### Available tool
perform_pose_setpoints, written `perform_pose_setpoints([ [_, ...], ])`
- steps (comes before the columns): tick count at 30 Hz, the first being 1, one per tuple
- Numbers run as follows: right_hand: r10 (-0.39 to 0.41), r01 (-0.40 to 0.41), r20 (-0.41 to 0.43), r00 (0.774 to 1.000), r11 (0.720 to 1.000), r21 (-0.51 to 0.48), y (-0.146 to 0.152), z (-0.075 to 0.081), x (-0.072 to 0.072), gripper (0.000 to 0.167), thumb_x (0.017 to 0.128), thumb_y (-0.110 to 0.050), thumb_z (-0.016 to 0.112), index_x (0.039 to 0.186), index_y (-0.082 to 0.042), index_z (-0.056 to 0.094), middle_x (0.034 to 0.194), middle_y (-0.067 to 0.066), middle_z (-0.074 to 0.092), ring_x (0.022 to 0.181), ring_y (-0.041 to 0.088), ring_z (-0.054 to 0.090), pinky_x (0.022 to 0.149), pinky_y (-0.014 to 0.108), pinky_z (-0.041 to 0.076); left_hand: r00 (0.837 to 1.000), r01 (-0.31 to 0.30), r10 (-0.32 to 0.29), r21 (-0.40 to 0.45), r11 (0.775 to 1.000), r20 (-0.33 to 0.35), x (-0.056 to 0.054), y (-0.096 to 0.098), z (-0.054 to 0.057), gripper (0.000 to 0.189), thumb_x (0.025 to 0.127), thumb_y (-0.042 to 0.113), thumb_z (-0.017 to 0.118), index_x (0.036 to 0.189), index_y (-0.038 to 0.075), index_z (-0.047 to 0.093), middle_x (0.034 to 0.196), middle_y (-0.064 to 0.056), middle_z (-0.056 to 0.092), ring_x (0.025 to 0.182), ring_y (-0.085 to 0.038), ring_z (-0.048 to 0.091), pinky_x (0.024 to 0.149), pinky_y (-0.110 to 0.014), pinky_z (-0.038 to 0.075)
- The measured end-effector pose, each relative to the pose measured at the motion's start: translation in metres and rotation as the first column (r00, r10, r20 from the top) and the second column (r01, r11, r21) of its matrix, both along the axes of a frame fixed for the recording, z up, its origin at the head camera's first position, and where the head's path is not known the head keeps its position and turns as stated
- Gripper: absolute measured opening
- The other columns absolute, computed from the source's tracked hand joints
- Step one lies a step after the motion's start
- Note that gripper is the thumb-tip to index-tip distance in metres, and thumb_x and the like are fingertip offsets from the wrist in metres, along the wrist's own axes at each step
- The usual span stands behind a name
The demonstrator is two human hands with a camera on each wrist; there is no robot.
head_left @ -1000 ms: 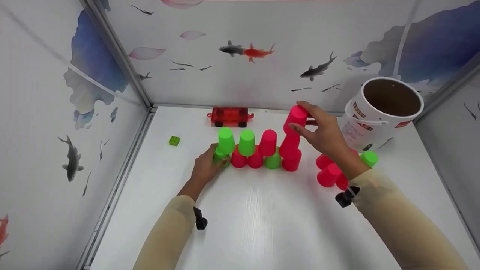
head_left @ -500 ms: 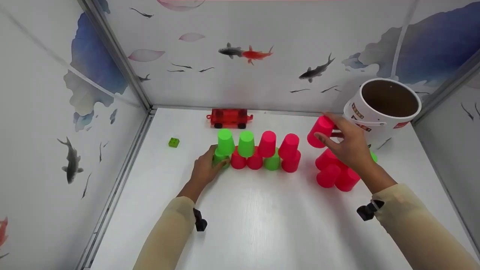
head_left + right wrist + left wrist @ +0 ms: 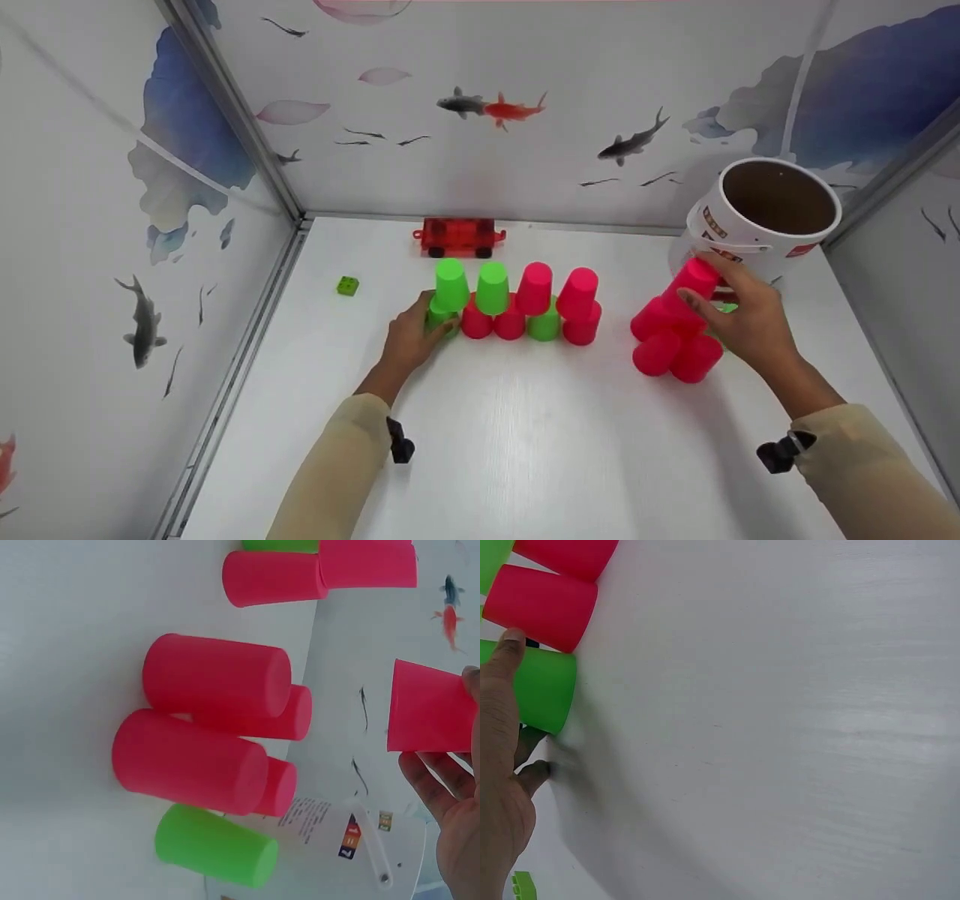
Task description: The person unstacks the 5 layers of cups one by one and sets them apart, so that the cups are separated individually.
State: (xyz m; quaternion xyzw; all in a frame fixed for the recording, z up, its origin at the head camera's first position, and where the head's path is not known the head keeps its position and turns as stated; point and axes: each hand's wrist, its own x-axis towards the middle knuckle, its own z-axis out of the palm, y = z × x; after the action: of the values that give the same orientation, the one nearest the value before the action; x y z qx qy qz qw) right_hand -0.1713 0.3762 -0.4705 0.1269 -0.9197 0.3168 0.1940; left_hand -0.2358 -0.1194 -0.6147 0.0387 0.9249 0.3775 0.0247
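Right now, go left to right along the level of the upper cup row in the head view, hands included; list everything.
Small green block, left hand, first upper green cup, second upper green cup, first upper pink cup, second upper pink cup, held pink cup, right hand.

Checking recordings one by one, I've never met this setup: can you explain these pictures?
There is no machine: these are a person's two bare hands. The wide picture comes from a head-worn camera looking down; the other two are taken from the wrists. On the white table stand a two-tier row of red and green cups and, to its right, a looser group of cups. The left hand grips the green cup at the row's lower left end; the right hand holds a red cup in the air. A red toy wagon, a green block and a white bucket stand nearby.
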Motion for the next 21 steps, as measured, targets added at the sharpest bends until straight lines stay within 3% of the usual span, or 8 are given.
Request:
perform_pose_setpoints([
  [7, -0.068, 0.068, 0.008, 0.998, 0.998, -0.004, 0.034, -0.016, 0.020, 0.079, 0.087, 0.000, 0.092, 0.157, -0.011, 0.059, 0.144, 0.024, 0.067, 0.123, 0.051, 0.069, 0.088, -0.007, 0.037, 1.000, -0.001, 0.001, 0.009, 1.000, 0.011, -0.001, 0.000, -0.001, 0.070, 0.102, 0.052, 0.077, 0.160, 0.023, 0.050, 0.153, -0.008, 0.068, 0.147, -0.033, 0.062, 0.124, -0.060, 0.048],
  [11, -0.124, 0.125, 0.025, 0.992, 0.992, -0.013, 0.050, -0.025, 0.032, 0.076, 0.088, -0.002, 0.092, 0.156, -0.008, 0.059, 0.144, 0.026, 0.067, 0.120, 0.052, 0.068, 0.086, -0.007, 0.037, 1.000, 0.005, -0.005, 0.013, 1.000, -0.016, 0.000, 0.000, -0.003, 0.068, 0.102, 0.050, 0.079, 0.158, 0.023, 0.051, 0.150, -0.007, 0.070, 0.143, -0.032, 0.064, 0.121, -0.060, 0.050],
  [15, -0.180, 0.182, 0.070, 0.981, 0.983, -0.011, 0.064, -0.035, 0.041, 0.076, 0.090, -0.006, 0.092, 0.157, -0.007, 0.057, 0.145, 0.027, 0.066, 0.120, 0.052, 0.066, 0.084, -0.008, 0.035, 0.999, 0.009, -0.008, 0.020, 1.000, -0.041, 0.001, 0.000, -0.003, 0.068, 0.101, 0.049, 0.080, 0.157, 0.023, 0.052, 0.145, -0.008, 0.073, 0.139, -0.032, 0.067, 0.118, -0.060, 0.052],
  [21, -0.230, 0.234, 0.130, 0.964, 0.972, -0.015, 0.074, -0.052, 0.053, 0.075, 0.093, -0.010, 0.090, 0.159, -0.006, 0.054, 0.146, 0.028, 0.064, 0.123, 0.054, 0.065, 0.081, -0.009, 0.035, 1.000, 0.003, -0.003, 0.016, 1.000, -0.020, 0.000, 0.000, -0.002, 0.069, 0.102, 0.051, 0.078, 0.158, 0.023, 0.051, 0.148, -0.007, 0.071, 0.141, -0.032, 0.065, 0.119, -0.060, 0.052],
])
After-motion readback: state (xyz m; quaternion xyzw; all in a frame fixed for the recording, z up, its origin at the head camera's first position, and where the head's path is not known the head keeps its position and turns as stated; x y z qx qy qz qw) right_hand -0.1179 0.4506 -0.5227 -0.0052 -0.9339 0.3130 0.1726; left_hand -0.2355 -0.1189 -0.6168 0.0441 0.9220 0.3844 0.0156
